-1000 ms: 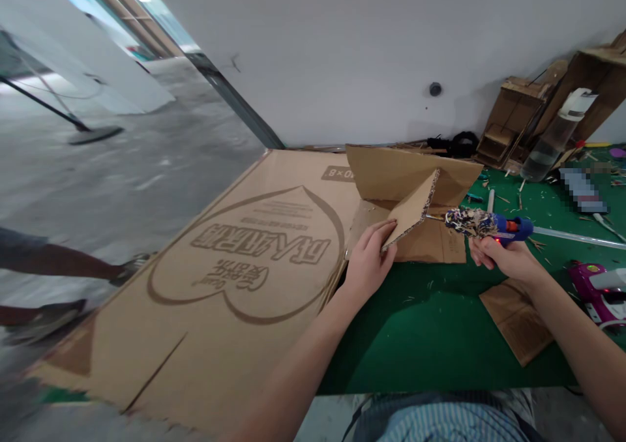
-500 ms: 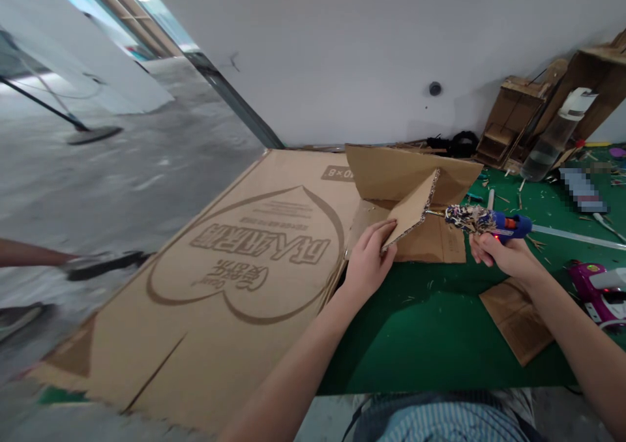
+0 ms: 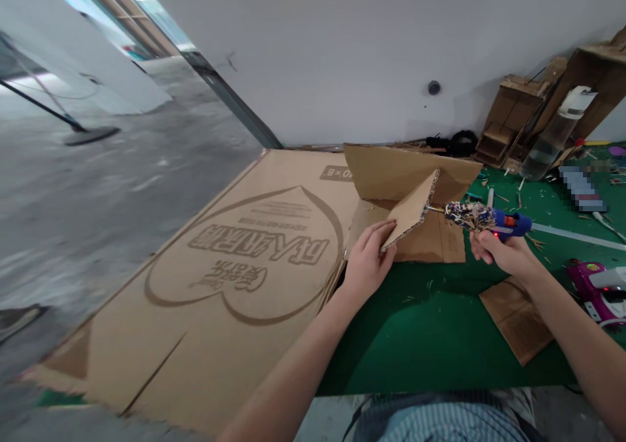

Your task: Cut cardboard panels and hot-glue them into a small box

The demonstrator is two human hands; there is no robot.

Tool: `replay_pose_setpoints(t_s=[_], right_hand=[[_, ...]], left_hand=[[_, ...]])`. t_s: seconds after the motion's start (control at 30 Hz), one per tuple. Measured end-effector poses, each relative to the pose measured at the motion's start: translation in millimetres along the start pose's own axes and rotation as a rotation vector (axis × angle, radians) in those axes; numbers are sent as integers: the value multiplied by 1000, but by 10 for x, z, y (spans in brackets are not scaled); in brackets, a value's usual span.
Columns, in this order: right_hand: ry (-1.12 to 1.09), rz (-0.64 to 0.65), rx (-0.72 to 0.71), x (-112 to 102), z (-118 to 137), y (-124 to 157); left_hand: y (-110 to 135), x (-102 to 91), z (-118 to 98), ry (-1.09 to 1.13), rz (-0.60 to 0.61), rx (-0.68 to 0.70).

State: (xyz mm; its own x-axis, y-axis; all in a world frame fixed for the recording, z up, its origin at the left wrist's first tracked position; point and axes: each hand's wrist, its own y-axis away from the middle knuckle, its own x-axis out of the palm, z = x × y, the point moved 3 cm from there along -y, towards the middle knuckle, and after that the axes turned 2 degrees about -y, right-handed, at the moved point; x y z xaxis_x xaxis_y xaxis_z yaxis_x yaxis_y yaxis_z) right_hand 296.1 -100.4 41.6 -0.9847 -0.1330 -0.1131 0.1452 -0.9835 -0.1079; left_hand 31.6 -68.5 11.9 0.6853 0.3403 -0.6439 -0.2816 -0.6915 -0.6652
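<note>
Left hand [image 3: 366, 263] pinches the cardboard piece [image 3: 409, 212] upright; right hand [image 3: 503, 254] grips the glue gun [image 3: 489, 220], nozzle touching its edge; best kept steady.

**Bench layout, seen from the head camera**

Large flattened carton [image 3: 235, 279] covers the left half of the table [image 3: 430, 338], its near corner hanging past the front edge. Folded cardboard piece [image 3: 405, 178] stands just right of it, toward the wall. Left hand [image 3: 366, 259] at the carton's right edge, pinching a small cardboard panel [image 3: 411, 210] tilted upright. Glue gun [image 3: 489, 220] in the right hand [image 3: 503, 253], nozzle touching the panel's right edge. Cardboard scrap [image 3: 518, 321] lies before the right hand. Bottle [image 3: 552, 135] leans at the back right, beside cardboard shelving [image 3: 513, 116] against the wall.
</note>
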Motion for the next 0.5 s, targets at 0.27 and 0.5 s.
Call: replay_pose_setpoints(t_s=[0.27, 0.5], right_hand=[[2, -25, -20, 16, 49, -26], [-75, -44, -63, 20, 45, -48]], left_hand=[[-15, -23, -27, 3, -15, 18], [-34, -44, -58, 6, -23, 35]])
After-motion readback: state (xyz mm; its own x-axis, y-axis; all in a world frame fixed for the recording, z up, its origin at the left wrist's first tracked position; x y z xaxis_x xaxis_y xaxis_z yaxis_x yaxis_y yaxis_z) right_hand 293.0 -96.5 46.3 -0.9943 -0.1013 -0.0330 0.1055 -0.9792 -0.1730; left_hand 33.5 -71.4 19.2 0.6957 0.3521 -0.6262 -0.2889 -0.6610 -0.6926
